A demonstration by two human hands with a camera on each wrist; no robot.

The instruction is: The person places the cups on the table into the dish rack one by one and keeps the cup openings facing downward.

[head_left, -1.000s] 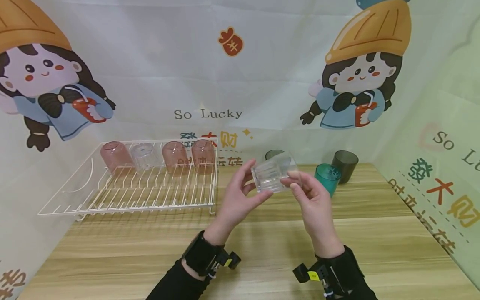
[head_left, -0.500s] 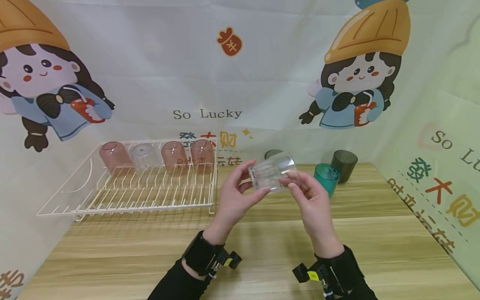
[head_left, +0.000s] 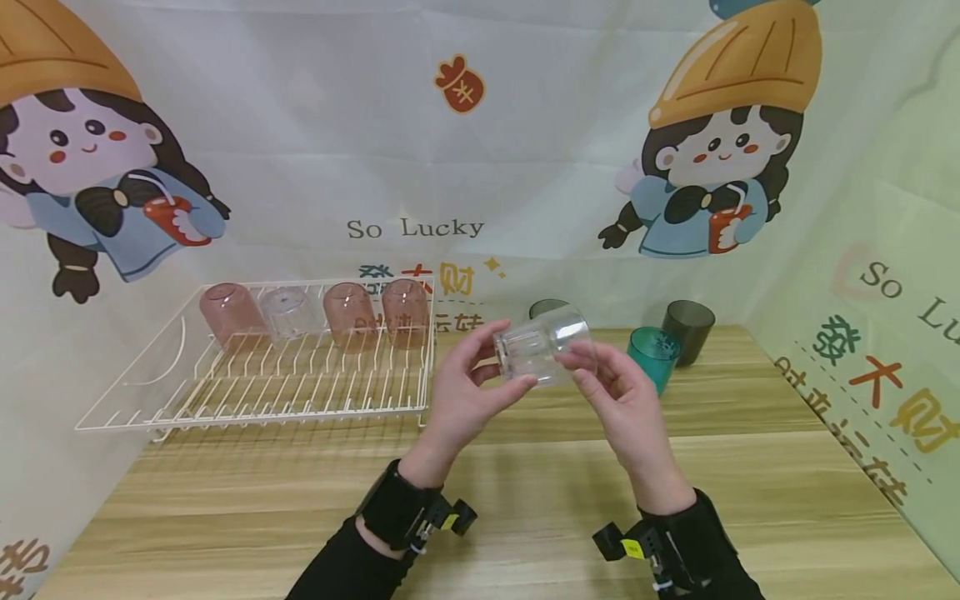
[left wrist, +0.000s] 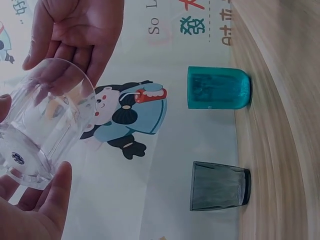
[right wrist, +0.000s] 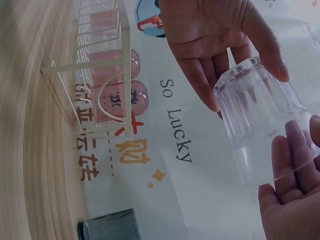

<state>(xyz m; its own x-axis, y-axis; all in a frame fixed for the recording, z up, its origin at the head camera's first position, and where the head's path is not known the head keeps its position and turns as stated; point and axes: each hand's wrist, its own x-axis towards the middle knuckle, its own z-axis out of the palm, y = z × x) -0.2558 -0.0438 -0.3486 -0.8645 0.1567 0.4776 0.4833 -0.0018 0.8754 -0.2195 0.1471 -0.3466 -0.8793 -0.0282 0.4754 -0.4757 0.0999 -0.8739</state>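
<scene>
A clear drinking glass [head_left: 534,343] lies tilted on its side in the air between both hands, its mouth toward the right. My left hand [head_left: 467,392] grips it round the thick base, thumb below and fingers on the far side. My right hand [head_left: 626,404] holds the rim end between thumb and fingers, some of them showing through the wall. In the left wrist view a small dark mark [left wrist: 18,158] is visible on the base. The right wrist view shows the glass's faceted lower wall [right wrist: 245,92] by the left fingers.
At the left, a white wire rack [head_left: 300,408] carries upturned cups, pink ones [head_left: 348,312] and a clear one [head_left: 288,315]. A teal cup [head_left: 651,357] and a dark grey cup [head_left: 692,329] stand back right. A grey glass [left wrist: 220,186] is partly hidden behind the held glass in the head view.
The clear glass has shifted slightly left and turned a little, its base end now lower and more level. Both hands keep hold of it, and the wrists have moved slightly apart.
</scene>
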